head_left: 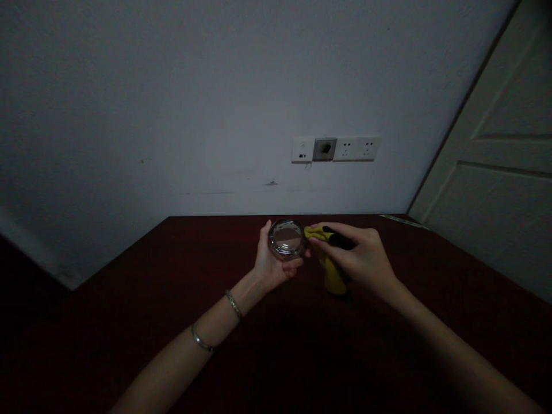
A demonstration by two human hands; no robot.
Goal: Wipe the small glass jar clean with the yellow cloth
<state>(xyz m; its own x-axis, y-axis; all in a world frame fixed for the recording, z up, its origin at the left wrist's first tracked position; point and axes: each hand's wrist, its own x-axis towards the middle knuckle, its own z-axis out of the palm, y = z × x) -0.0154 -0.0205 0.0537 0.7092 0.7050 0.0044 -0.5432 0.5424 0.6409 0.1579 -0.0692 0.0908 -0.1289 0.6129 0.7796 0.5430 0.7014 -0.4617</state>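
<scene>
My left hand (276,265) holds a round, clear glass ashtray (287,239) tilted toward me, its thumb along the left edge and its fingers curled beneath. The ashtray has a thick, faceted rim and is held above the dark red table. Pinched in my right hand (366,253) is a yellow-and-black cloth (334,276). A folded yellow end of it touches or nearly touches the ashtray's right rim, while the rest hangs below my fingers. The dim light hides part of the cloth's lower edge.
The dark red table (194,259) reaches back to a pale wall (215,103). A row of switches and sockets (336,149) is mounted on that wall. At the right stands a panelled white door (500,190). A thin light strip (403,221) lies by the table's back right corner.
</scene>
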